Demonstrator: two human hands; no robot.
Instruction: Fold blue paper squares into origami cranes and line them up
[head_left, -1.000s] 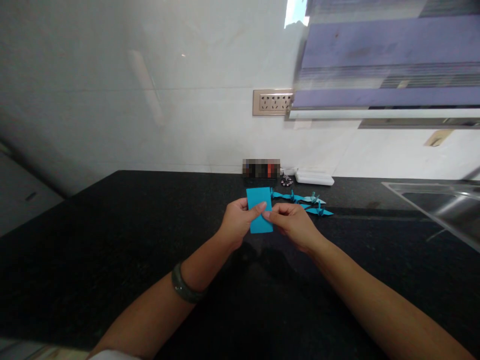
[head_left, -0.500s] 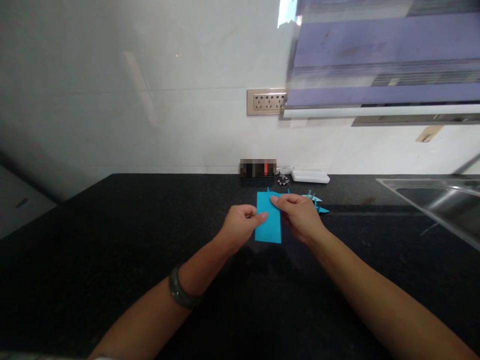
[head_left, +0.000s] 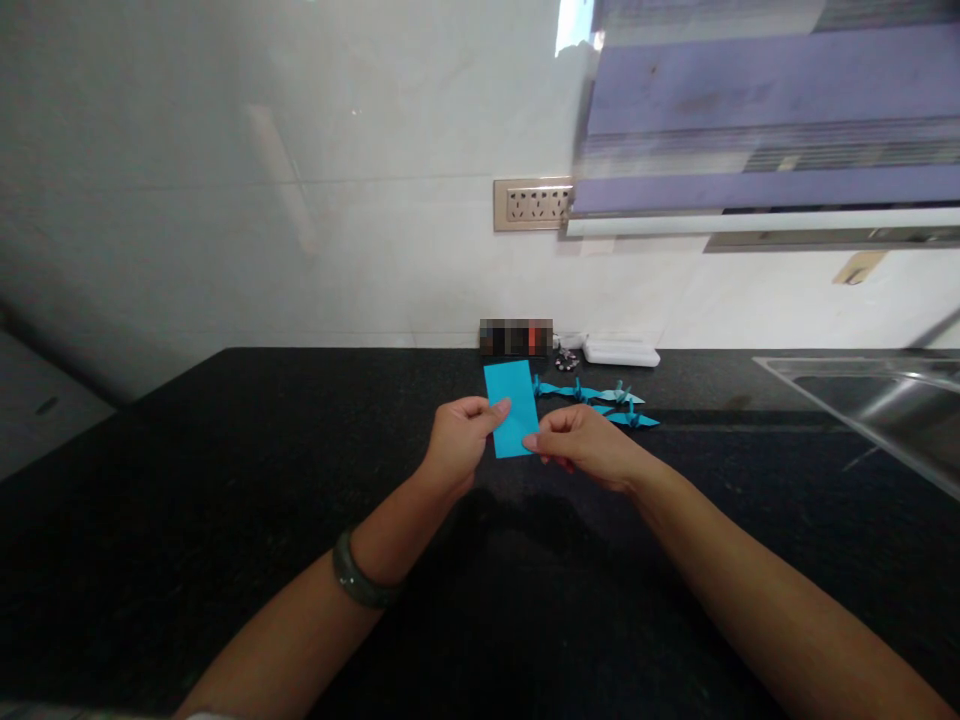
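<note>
A blue rectangular sheet of paper (head_left: 511, 405) is held up over the dark counter, leaning slightly to the left. My left hand (head_left: 459, 436) pinches its left edge, thumb on the front. At the lower right corner, my right hand (head_left: 589, 445) grips the sheet between thumb and fingers. Behind the right hand, several folded blue paper cranes (head_left: 577, 390) stand in a row on the counter, one of them paler (head_left: 621, 394). The fingers behind the sheet are hidden.
Against the tiled wall sit a blurred-out dark box (head_left: 516, 338), a small beaded ring (head_left: 567, 361) and a white case (head_left: 621, 352). A metal sink (head_left: 885, 390) is set in the black counter (head_left: 225, 480) at the right. A socket panel (head_left: 501, 205) is on the wall.
The paper has moved left and up and tilted. My right hand has slid from its upper right edge down to the lower right corner. More of the paper cranes now show.
</note>
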